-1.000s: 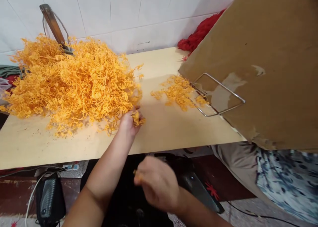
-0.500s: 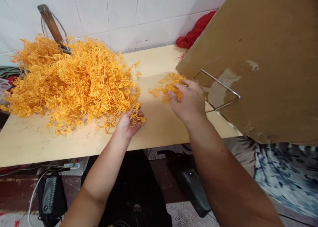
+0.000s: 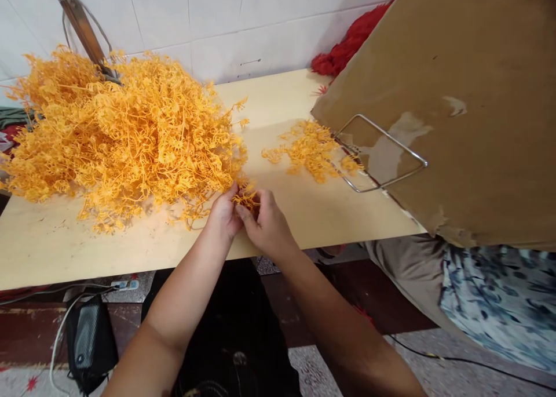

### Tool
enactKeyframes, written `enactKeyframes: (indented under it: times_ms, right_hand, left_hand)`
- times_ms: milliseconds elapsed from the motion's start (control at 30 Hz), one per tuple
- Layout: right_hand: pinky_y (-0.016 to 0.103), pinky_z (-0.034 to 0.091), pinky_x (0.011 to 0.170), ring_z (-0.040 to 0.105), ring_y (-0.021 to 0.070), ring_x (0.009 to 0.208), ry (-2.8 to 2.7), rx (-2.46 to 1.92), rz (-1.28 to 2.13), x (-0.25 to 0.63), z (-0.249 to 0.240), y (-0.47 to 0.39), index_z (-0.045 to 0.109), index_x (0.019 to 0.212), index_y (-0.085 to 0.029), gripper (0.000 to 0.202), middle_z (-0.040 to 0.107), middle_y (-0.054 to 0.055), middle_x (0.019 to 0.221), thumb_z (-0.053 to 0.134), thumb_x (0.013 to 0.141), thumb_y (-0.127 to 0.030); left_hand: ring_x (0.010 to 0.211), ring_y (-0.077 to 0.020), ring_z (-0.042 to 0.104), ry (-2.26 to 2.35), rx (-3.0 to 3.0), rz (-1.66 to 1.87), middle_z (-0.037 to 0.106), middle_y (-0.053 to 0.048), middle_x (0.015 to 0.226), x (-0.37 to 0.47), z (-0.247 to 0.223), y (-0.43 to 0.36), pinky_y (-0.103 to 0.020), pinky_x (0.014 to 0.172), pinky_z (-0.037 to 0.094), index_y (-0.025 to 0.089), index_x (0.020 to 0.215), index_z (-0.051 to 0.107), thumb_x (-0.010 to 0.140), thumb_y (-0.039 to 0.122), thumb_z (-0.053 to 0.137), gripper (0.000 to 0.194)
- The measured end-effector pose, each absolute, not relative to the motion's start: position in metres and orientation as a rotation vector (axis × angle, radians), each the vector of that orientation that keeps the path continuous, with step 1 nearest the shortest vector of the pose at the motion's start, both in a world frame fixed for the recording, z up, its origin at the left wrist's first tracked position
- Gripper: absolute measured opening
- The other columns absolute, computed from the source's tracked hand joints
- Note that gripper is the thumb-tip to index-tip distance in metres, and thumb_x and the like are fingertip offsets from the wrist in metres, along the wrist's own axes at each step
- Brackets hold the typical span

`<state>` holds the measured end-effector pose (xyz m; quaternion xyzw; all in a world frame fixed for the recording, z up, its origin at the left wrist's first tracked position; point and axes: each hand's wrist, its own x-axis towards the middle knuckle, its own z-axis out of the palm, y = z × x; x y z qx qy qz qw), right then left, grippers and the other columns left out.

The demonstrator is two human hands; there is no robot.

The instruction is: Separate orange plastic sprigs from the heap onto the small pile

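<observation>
at the table (image 3: 65, 243) edge, left hand (image 3: 223, 214) and right hand (image 3: 267, 223) pinch one orange sprig (image 3: 245, 199). both are closed on it, beside the big orange pile (image 3: 121, 130).

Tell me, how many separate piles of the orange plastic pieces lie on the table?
2: the big orange pile on the table's left, and the small orange pile by the cardboard sheet. More may be hidden behind the cardboard.

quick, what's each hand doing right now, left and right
Left hand: fingers closed on the small orange plastic sprig at the edge of the big orange pile.
Right hand: fingers pinching the same sprig from the other side.
</observation>
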<state>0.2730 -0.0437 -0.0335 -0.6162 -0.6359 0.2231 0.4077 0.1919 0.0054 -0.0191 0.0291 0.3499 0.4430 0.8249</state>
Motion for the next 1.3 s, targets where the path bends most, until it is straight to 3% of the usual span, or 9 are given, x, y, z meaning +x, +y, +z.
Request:
enactKeyframes:
  times_ms: [133,300,500,700,833,933,1033,1167,1300]
  right_hand:
    - [0.030,0.042,0.059,0.055,0.0187,0.066,-1.794,-1.511,0.557,0.274,-0.030,-0.044,0.043,0.081,-0.019,0.011,0.058,0.006,0.075,0.040,0.083,-0.030]
    - [0.025,0.038,0.053,0.047,0.0131,0.057,-1.848,-1.398,0.770,0.275,-0.015,-0.079,0.040,0.073,-0.020,0.018,0.050,0.001,0.063,0.035,0.087,-0.029]
    - [0.023,0.037,0.051,0.043,0.0098,0.055,-1.902,-0.997,1.263,0.288,0.022,-0.106,0.041,0.067,-0.020,0.021,0.046,-0.001,0.062,0.039,0.086,-0.028]
    - [0.020,0.029,0.037,0.045,0.0079,0.040,-1.004,-1.417,1.328,0.320,0.003,-0.036,0.038,0.073,-0.021,0.019,0.051,-0.004,0.061,0.052,0.072,-0.034]
    - [0.020,0.023,0.037,0.034,0.0050,0.037,-1.298,-1.443,1.448,0.316,-0.007,-0.005,0.042,0.073,-0.019,0.030,0.045,-0.005,0.054,0.052,0.073,-0.048]
    - [0.021,0.032,0.046,0.041,0.0078,0.050,-1.600,-1.354,1.321,0.304,-0.010,-0.003,0.047,0.072,-0.018,0.030,0.046,-0.003,0.057,0.054,0.073,-0.047]
    - [0.022,0.036,0.055,0.044,0.0099,0.060,-1.789,-1.229,1.146,0.294,-0.004,-0.027,0.046,0.069,-0.017,0.020,0.048,-0.001,0.063,0.048,0.079,-0.035]
    - [0.021,0.033,0.050,0.040,0.0079,0.053,-2.081,-0.785,1.188,0.293,0.027,-0.084,0.040,0.064,-0.018,0.022,0.042,-0.003,0.057,0.039,0.085,-0.023]
    - [0.022,0.032,0.049,0.040,0.0084,0.050,-1.930,-1.011,0.987,0.301,0.042,-0.089,0.039,0.064,-0.019,0.024,0.041,-0.003,0.056,0.040,0.087,-0.027]
  left_hand:
    - [0.039,-0.0068,0.044,0.809,0.058,0.984,0.045,0.003,0.046,0.192,-0.018,0.005,-0.018,0.041,0.032,0.014,0.066,0.046,0.088,0.020,0.036,0.025]
    - [0.030,-0.0033,0.019,0.736,0.105,1.035,0.021,0.008,0.039,0.195,-0.017,0.003,-0.017,0.035,0.014,0.017,0.058,0.033,0.086,0.017,0.037,0.028]
    - [0.037,-0.0056,0.038,0.976,0.134,1.089,0.040,0.006,0.048,0.197,-0.020,0.011,-0.017,0.040,0.028,0.017,0.073,0.044,0.082,0.018,0.044,0.010]
    - [0.037,-0.0048,0.038,0.901,0.310,1.049,0.045,0.005,0.051,0.196,-0.025,0.003,-0.018,0.040,0.026,0.015,0.074,0.050,0.083,0.028,0.047,0.016]
    - [0.046,-0.0075,0.047,0.876,0.404,1.129,0.053,0.002,0.058,0.201,-0.030,0.000,-0.020,0.049,0.035,0.014,0.080,0.055,0.084,0.025,0.045,0.016]
    - [0.059,-0.0078,0.054,0.839,0.419,1.222,0.059,0.000,0.067,0.204,-0.033,0.002,-0.021,0.062,0.041,0.012,0.080,0.056,0.084,0.018,0.044,0.014]
    - [0.049,-0.0053,0.048,0.872,0.349,1.227,0.051,0.004,0.056,0.202,-0.033,0.006,-0.018,0.054,0.038,0.013,0.072,0.052,0.083,0.019,0.047,0.013]
    - [0.033,-0.0027,0.024,0.876,0.286,1.062,0.027,0.010,0.042,0.199,-0.027,0.010,-0.016,0.038,0.020,0.016,0.063,0.041,0.080,0.033,0.053,0.027]
    - [0.036,-0.0031,0.029,0.928,0.255,1.067,0.032,0.009,0.045,0.201,-0.024,0.008,-0.016,0.039,0.022,0.016,0.068,0.044,0.077,0.036,0.057,0.025]
